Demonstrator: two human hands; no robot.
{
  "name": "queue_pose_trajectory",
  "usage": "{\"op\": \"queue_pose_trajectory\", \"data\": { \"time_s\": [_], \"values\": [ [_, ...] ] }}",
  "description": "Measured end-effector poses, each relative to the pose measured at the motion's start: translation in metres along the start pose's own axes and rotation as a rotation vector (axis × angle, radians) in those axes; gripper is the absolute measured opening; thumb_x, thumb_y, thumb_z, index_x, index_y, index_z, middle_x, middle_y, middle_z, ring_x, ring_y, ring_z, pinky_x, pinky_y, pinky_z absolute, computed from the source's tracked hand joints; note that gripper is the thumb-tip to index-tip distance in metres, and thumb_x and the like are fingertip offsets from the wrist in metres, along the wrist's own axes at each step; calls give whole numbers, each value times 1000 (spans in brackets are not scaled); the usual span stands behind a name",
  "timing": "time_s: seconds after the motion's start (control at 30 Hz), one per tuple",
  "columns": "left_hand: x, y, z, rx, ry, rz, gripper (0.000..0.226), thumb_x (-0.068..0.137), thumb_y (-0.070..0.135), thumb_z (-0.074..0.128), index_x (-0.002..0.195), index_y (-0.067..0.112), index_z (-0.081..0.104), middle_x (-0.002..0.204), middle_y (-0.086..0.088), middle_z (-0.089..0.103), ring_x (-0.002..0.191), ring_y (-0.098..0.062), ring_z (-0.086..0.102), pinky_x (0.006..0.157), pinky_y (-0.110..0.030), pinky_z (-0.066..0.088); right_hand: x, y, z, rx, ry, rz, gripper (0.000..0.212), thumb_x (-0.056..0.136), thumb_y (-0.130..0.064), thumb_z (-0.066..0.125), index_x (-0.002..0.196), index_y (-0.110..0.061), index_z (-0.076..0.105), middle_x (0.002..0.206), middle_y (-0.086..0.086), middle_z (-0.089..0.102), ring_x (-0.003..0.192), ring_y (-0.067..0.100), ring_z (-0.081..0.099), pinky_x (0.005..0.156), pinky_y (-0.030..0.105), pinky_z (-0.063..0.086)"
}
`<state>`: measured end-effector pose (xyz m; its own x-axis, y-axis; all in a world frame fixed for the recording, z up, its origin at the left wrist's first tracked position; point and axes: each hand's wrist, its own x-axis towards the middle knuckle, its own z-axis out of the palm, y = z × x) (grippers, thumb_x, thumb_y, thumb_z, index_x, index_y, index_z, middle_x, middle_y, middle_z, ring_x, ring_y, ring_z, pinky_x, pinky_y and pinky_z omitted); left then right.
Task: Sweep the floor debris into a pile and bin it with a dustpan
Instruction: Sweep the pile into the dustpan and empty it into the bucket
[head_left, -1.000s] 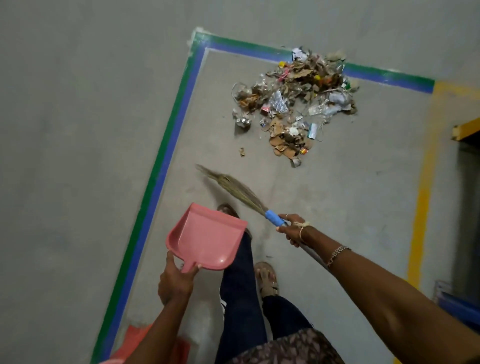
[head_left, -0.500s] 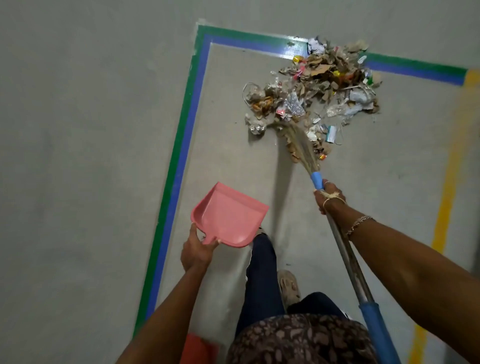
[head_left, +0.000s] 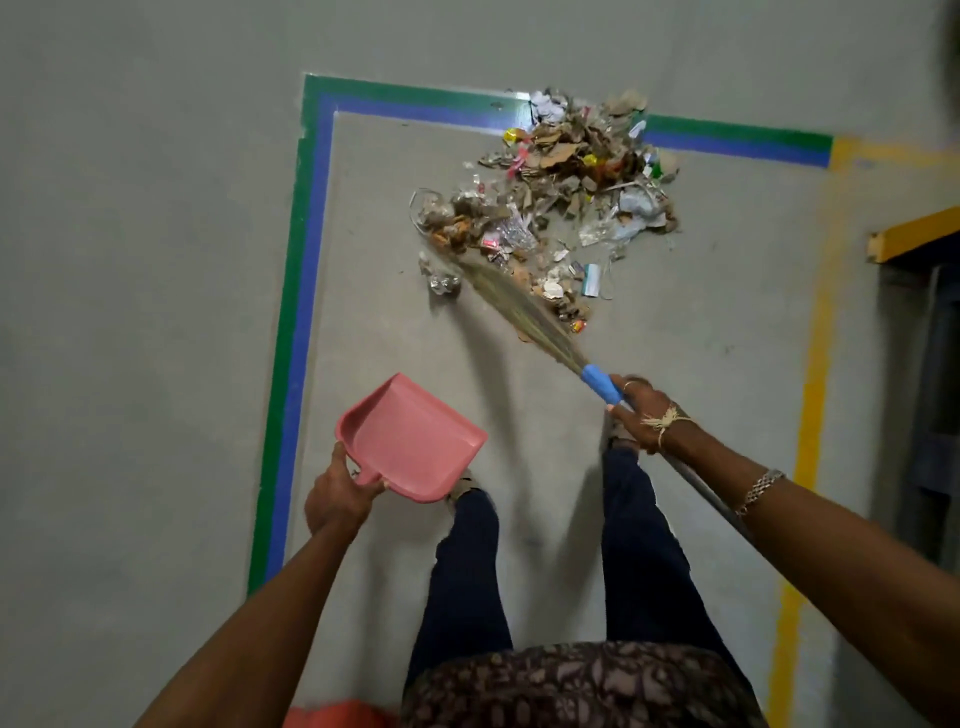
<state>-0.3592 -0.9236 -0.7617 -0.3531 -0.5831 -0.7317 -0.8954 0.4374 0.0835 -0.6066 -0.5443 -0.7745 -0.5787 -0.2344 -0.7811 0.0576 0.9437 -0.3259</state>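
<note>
Right hand (head_left: 641, 415) grips broom (head_left: 519, 306), bristles seemingly touching debris (head_left: 561, 208).

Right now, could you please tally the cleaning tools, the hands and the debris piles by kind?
pink dustpan: 1
broom: 1
hands: 2, left hand gripping the pink dustpan, right hand gripping the broom
debris pile: 1
Total: 5

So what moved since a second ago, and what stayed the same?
The broom swung forward; it now touches the near edge of the debris pile. Nothing was picked up or dropped: the right hand still grips the broom, and the left hand still holds the empty dustpan up.
</note>
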Motion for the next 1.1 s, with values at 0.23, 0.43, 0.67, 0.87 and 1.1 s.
{"op": "queue_pose_trajectory", "data": {
  "time_s": [0.23, 0.43, 0.67, 0.87, 1.1],
  "values": [
    [-48, 59, 54, -81, 44, -108, 97, 75, 55, 83, 153, 22, 36, 122, -15, 70, 110, -39, 66, 83, -45, 54, 1, 118, -32, -97, -280, 269, 49, 93, -32, 57, 140, -20, 47, 85, 8, 58, 58, 25, 59, 42, 26, 48],
    [-103, 160, 118, -200, 26, -211, 99, 75, 52, 85, 155, 21, 35, 129, -18, 66, 116, -42, 63, 92, -49, 51, 48, 192, -99, -122, -141, 287, 60, 95, -33, 57, 151, -26, 36, 123, 12, 58, 68, 26, 66, 41, 27, 50],
    [-127, 241, 141, -176, 3, -180, 96, 77, 49, 84, 155, 25, 34, 129, -12, 68, 116, -38, 63, 90, -44, 52, 96, 187, -144, -159, 6, 30, 62, 97, -39, 51, 154, -30, 28, 132, 18, 59, 107, 41, 62, 88, 44, 54],
    [-128, 271, 131, -156, 16, -191, 96, 79, 51, 82, 156, 22, 32, 130, -15, 66, 118, -39, 62, 92, -46, 51, 75, 207, -171, 53, 71, -21, 60, 95, -43, 54, 149, -41, 31, 113, 14, 68, 88, 37, 67, 79, 44, 58],
    [-125, 278, 119, -84, 84, -179, 95, 82, 53, 78, 157, 22, 28, 121, -15, 70, 111, -40, 65, 85, -44, 52, 34, 260, -170, -10, -151, 81, 60, 94, -39, 58, 150, -40, 36, 97, 5, 64, 52, 20, 61, 38, 24, 46]
  ]
}}
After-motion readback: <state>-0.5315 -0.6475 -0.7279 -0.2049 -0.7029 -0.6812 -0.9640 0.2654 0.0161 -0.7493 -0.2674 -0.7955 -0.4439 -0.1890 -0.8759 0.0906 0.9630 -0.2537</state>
